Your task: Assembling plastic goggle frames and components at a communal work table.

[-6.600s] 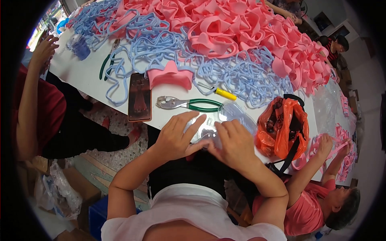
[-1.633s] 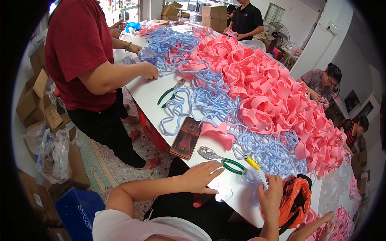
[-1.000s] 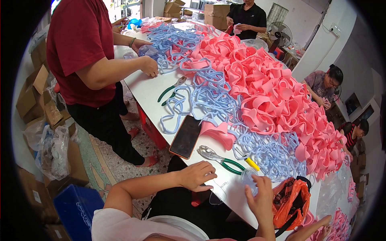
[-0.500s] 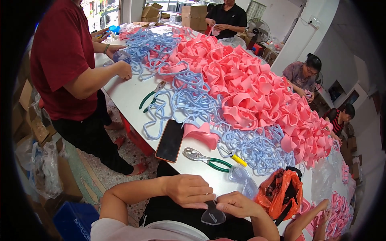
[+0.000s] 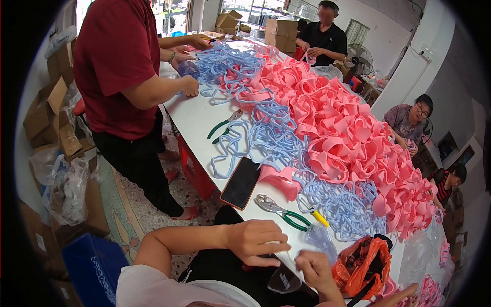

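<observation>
Head camera view: the left hand point(image 5: 257, 243), knuckles up and fingers curled together, is closed on the narrow upper end of a clear plastic piece point(image 5: 285, 281), whose broad end hangs below it over the person's dark trousers point(image 5: 225, 271), near the table's front edge. The right hand point(image 5: 314, 268) is just beside it, a narrow gap away, with its fingers bent in toward the palm; whether they pinch anything cannot be told. On the white table point(image 5: 197, 115), just beyond the hands, lie more clear plastic pieces point(image 5: 322, 240), green-handled pliers point(image 5: 279, 211), a yellow-handled tool point(image 5: 320, 218), a dark-screened phone point(image 5: 239, 183) and a single pink piece point(image 5: 281, 183). An orange bag point(image 5: 365, 266) stands to the right. Tangled light-blue loops point(image 5: 337, 210) border a large heap of pink bands point(image 5: 337, 123), and second pliers point(image 5: 225, 125) rest farther left. A co-worker in a dark red shirt point(image 5: 117, 66) stands at the left side; another in black point(image 5: 323, 41) stands at the far end, near a fan point(image 5: 359, 57). Cardboard boxes point(image 5: 53, 105) and a blue bin point(image 5: 94, 268) line the left.
</observation>
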The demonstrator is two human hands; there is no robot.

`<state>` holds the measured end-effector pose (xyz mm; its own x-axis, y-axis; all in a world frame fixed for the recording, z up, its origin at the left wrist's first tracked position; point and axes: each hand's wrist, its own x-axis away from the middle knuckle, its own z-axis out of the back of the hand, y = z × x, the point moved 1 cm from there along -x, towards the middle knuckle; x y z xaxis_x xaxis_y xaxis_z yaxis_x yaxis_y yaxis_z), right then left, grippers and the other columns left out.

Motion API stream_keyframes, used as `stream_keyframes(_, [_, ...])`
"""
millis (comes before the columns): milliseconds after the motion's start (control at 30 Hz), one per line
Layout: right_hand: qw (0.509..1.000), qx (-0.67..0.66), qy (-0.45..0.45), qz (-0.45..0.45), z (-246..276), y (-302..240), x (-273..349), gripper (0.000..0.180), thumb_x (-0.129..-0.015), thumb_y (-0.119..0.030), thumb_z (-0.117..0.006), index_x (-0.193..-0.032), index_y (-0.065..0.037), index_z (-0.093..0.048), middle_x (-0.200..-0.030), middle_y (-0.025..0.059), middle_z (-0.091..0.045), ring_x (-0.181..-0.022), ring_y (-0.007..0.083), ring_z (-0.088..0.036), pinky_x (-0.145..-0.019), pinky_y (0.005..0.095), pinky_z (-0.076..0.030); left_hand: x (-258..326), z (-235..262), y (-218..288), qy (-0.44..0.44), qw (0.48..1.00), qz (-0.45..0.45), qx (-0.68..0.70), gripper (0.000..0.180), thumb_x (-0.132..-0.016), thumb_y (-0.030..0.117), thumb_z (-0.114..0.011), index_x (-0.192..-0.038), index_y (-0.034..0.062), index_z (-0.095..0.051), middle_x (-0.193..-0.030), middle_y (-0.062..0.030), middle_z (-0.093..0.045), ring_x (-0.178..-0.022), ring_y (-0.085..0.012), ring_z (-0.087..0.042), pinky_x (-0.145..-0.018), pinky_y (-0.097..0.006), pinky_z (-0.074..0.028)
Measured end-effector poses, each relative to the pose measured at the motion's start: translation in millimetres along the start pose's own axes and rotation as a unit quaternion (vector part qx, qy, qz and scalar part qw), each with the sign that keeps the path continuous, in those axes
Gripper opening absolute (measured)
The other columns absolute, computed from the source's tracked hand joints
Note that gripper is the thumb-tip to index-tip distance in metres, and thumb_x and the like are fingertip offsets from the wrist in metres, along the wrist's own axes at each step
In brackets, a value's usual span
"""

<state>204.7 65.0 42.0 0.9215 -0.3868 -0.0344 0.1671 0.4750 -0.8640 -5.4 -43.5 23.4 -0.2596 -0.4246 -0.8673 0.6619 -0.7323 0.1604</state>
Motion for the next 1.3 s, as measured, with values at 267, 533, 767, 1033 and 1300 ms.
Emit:
stream_keyframes(267, [0.831,0.469,0.165,0.248,2,0,-15,0.033,-0.078,-0.016,-0.077,-0.067,-0.007,-0.048,-0.062,0.0067,-0.044,-0.056,0.0254,-0.048,-0.049,0.0397,-0.038,13,-13,-9,-0.132,0.972,0.178,-0.081,0.034,-0.077,0.027,-0.072,-0.095,0.0009,-0.059,-0.086,-0.0116,-0.055,-0.081,-0.0281,-0.056,-0.073,-0.037,-0.048])
stream_keyframes(533, [0.912,0.321,0.080,0.243,-13,-20,-6,0.019,-0.073,-0.010,-0.080,-0.084,-0.006,-0.065,-0.074,0.0063,-0.058,-0.066,0.0249,-0.057,-0.056,0.0358,-0.044,12,-4,-22,-0.080,0.943,0.258,-0.195,0.038,-0.076,0.025,-0.076,-0.101,0.0006,-0.062,-0.094,-0.0126,-0.061,-0.087,-0.0301,-0.059,-0.079,-0.037,-0.050])
stream_keyframes(767, [0.893,0.393,0.177,0.127,-1,-3,-11,0.061,-0.071,-0.017,-0.079,-0.124,0.000,-0.052,-0.104,0.0205,-0.056,-0.097,0.0350,-0.054,-0.079,0.0420,-0.045,-9,-47,-11,-0.086,0.968,0.204,-0.117,0.039,-0.076,0.024,-0.075,-0.104,0.0003,-0.062,-0.094,-0.0132,-0.060,-0.089,-0.0294,-0.060,-0.078,-0.037,-0.051])
stream_keyframes(1033, [0.888,0.376,0.264,0.000,55,28,4,0.031,-0.078,-0.012,-0.071,-0.105,0.000,-0.062,-0.088,0.0168,-0.061,-0.080,0.0329,-0.062,-0.067,0.0422,-0.050,-26,-71,-29,-0.041,0.971,0.231,-0.035,0.067,-0.077,0.028,-0.078,-0.131,-0.0011,-0.050,-0.124,-0.0198,-0.057,-0.114,-0.0363,-0.055,-0.099,-0.043,-0.044])
stream_keyframes(1300, [0.880,0.385,0.233,-0.152,70,65,19,0.034,-0.081,-0.021,-0.072,-0.104,0.002,-0.062,-0.095,0.0160,-0.061,-0.092,0.0323,-0.061,-0.076,0.0409,-0.050,2,-101,-37,-0.118,0.935,0.335,0.019,0.054,-0.084,0.024,-0.073,-0.126,-0.0024,-0.051,-0.117,-0.0203,-0.058,-0.109,-0.0362,-0.056,-0.095,-0.041,-0.045])
